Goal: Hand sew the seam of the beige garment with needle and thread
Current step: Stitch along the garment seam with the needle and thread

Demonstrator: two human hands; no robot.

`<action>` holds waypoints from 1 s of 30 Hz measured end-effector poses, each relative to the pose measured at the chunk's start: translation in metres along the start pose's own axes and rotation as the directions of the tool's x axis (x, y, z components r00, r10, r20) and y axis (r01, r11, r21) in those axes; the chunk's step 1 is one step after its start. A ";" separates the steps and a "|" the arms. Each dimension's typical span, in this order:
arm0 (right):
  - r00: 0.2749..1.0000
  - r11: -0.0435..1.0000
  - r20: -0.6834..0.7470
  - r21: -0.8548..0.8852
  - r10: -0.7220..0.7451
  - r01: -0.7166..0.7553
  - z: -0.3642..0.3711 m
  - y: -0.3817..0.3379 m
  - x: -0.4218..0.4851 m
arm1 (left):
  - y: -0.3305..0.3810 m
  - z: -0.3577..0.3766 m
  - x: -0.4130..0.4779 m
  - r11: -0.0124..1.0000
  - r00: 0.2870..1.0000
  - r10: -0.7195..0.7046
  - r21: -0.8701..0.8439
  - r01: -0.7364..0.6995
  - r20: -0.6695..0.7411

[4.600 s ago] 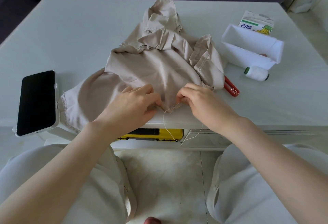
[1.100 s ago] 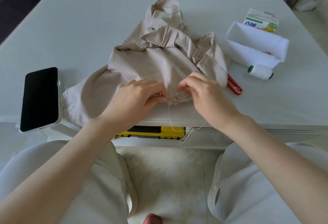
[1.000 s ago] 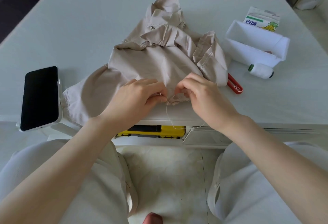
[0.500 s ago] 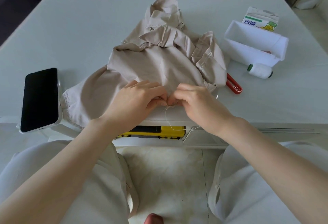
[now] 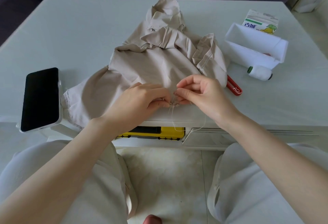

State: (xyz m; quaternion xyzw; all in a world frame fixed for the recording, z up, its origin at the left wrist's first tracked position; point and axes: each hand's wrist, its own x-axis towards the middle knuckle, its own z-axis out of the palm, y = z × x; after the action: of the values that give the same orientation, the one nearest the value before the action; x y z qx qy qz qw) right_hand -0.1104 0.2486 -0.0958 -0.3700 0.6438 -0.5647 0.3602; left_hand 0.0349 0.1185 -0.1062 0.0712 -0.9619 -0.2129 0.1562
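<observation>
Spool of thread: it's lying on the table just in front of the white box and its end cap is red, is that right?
No: the cap on the spool is green, not red. The head view shows it lying on the table just in front of the white box.

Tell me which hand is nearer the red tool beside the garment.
Right. The right hand, pinching the thread, is just left of the red tool, not touching it; the left hand grips the beige garment farther left, beyond the right hand.
</observation>
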 end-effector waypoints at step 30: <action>0.870 0.575 0.146 -0.698 -0.471 0.428 0.004 0.019 -0.004 | -0.001 -0.002 0.000 0.948 0.964 -0.243 -0.185 0.260 0.111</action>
State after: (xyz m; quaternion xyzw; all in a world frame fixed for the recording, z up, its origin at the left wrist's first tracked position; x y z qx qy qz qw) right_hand -0.1058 0.2521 -0.1152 -0.6144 0.7049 -0.3542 0.0159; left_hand 0.0359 0.1172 -0.1044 0.1682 -0.9248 -0.3287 0.0921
